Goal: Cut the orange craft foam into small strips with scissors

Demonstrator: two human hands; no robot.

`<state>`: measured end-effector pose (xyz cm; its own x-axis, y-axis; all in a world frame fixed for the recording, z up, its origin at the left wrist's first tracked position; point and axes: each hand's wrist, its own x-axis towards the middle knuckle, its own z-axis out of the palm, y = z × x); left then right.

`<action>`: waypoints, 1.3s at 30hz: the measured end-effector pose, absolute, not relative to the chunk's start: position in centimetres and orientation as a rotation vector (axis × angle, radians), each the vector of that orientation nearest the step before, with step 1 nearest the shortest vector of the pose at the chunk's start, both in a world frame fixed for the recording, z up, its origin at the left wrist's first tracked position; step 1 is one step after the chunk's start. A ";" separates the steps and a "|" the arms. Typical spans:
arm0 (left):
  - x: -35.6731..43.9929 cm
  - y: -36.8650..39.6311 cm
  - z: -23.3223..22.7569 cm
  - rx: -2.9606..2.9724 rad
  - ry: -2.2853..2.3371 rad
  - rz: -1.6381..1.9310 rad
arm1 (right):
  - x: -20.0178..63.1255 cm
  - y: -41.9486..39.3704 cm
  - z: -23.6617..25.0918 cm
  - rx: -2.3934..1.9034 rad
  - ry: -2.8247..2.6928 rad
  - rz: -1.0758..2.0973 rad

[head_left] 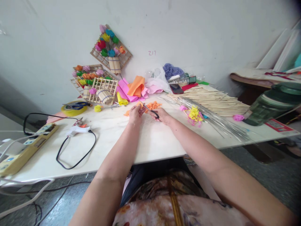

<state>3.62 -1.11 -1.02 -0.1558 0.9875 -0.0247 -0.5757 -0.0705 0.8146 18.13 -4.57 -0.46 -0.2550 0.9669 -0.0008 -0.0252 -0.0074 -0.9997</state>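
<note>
- Arms reach forward from the bottom edge over a white table (113, 147).
- Left hand (135, 113) has its fingers pinched shut on a small orange paper (140, 105), which sticks out past the fingertips toward the wall.
- Right hand (162, 115) grips scissors (150, 111): fingers sit in the dark handles, and the blades point left and up, their tips touching the paper held by the other hand.
- Orange scraps (154, 105) lie just beyond both hands.
- Glue gun (77, 128) with a black cord lies well to the left, near a power strip (25, 146).
- Yellow and pink bits (194, 114) lie to the right, beside wires (218, 122) and sticks (211, 100).
- Folded coloured sheets (133, 88), a phone (176, 88) and stick frames (103, 91) with paper flowers stand farther back by the wall.
</note>
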 end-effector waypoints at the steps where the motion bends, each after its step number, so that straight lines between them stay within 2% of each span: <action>1: 3.6 -1.1 -1.0 0.675 0.831 1.571 | 18.1 -4.6 -0.5 -1.060 -1.379 1.410; 39: 4.2 -1.8 -0.6 0.655 0.855 1.514 | 18.5 -4.4 -0.7 -1.007 -1.339 1.442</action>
<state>4.21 -1.83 -0.61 -0.1237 0.9896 -0.0727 -0.5735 -0.0115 0.8191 18.51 -4.37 -0.66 -0.2655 0.9640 0.0114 -0.0827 -0.0109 -0.9965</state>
